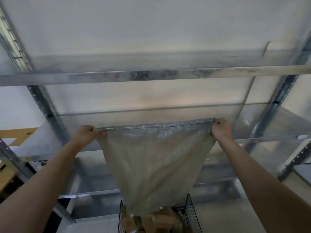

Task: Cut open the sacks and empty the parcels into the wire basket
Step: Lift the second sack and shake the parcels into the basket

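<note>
A pale woven sack (154, 163) hangs upside down, stretched between my two raised hands. My left hand (87, 134) grips its sewn seam at the left corner and my right hand (221, 128) grips the right corner. The sack narrows downward, and its mouth reaches into a black wire basket (191, 214) at the bottom of the view. Brown cardboard parcels (164, 219) lie in the basket under the sack's mouth.
Galvanised metal shelving (151, 75) stands right behind the sack, with uprights at left (45, 106) and right (276, 105). Yellow-brown cardboard boxes (6, 172) sit on the shelves at far left. A white wall rises behind.
</note>
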